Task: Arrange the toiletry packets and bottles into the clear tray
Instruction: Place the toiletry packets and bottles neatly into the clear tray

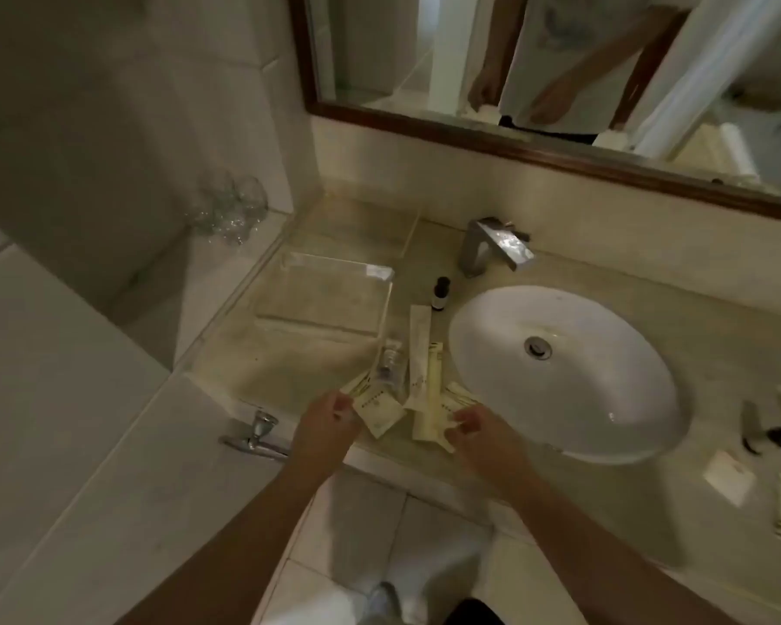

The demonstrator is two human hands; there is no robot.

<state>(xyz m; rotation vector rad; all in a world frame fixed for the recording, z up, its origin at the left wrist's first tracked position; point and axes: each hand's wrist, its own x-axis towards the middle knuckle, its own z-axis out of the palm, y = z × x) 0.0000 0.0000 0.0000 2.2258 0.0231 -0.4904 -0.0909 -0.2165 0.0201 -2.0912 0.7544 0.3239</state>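
Head view. The clear tray (334, 290) sits on the marble counter (560, 272) at about 11 o'clock from the hands, and nothing can be seen inside it. The toiletry items lie in a loose pile between the tray and the white basin (569, 376): a dark-capped bottle (439, 294) stands upright at 12 o'clock, a clear bottle (388, 365) lies on its side just below the tray's near corner, and a long cream sachet (418, 354) and a yellow tube (434, 399) lie side by side toward the counter edge.

The left hand (328, 421) has its fingers curled onto a small square packet (375, 410); a pinch grip appears to be forming, but full closure cannot be confirmed. The right hand (479, 428) rests with fingers bent on the lower end of the yellow tube, in contact, grip likewise uncertain.

Recommended procedure, as judged from this layout: separate overlapping packets before lifting, so that one item comes away at a time. Carry flat packets first to 11 o'clock and lay them against the tray floor, edges parallel to the walls. Place bottles last, upright, in a corner. Keep items away from the basin rim at 3 o'clock, where they could slide in.
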